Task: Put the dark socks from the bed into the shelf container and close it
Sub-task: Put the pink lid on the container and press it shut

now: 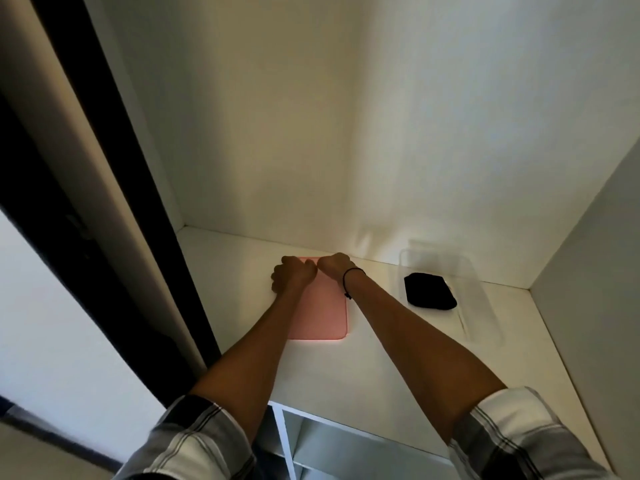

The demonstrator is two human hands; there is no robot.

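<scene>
A flat pink lid (320,311) lies on the white shelf (381,368). My left hand (293,274) is curled over the lid's far left corner. My right hand (335,266), a black cord around its wrist, is curled over the far edge beside it. The fingertips of both hands are hidden behind the knuckles. To the right stands a clear plastic container (462,266) with no lid on it. A folded bundle of dark socks (429,291) lies in its far left part. The container and the lid are apart.
The shelf is boxed in by a white back wall (311,150) and a grey side panel (588,254) on the right. A dark door frame (114,209) runs down the left. Lower shelf compartments (311,441) open below the front edge.
</scene>
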